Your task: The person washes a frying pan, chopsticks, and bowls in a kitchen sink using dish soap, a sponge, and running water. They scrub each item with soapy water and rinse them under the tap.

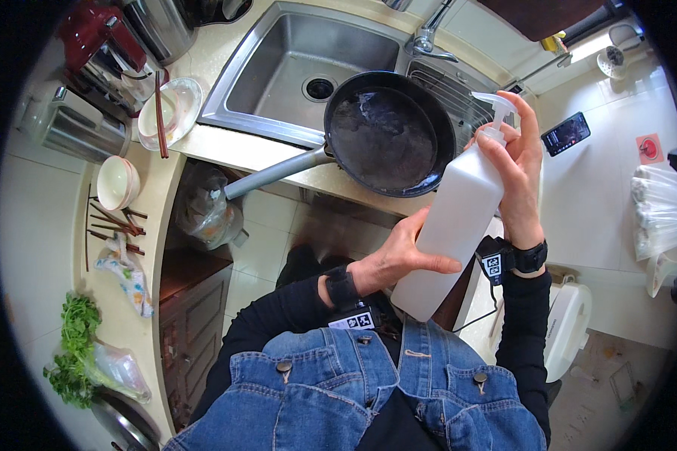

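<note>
1. White, square-sided pump bottle (451, 233), held up close to the camera and tilted, its pump head (496, 102) at the upper right and its base toward the denim vest (301, 376).
2. Right hand (522, 173): fingers curled around the bottle's neck and shoulder, thumb on the near side, index finger raised beside the pump head.
3. Left hand (387, 261): partly closed on the lower body, thumb laid across the face; the other fingers are mostly hidden behind the bottle.
4. Black bands circle both wrists, left (341, 286) and right (530, 258).
5. Just beyond the bottle, a black frying pan (387, 143) overlaps the sink's right part in view, its grey handle (274, 172) pointing left and toward the person. What it rests on is hard to tell.
6. Behind it sit the steel sink (267, 83) and the faucet (426, 39).
7. On the left bench (132, 325): a plate (192, 98) with a bowl and chopsticks (159, 109), stacked bowls (117, 184), a patterned cloth (125, 272) and leafy greens (75, 327).
8. Well to the right, a phone (566, 134) lies against white tile (587, 203), with clear plastic bags (654, 214) farther out.
</note>
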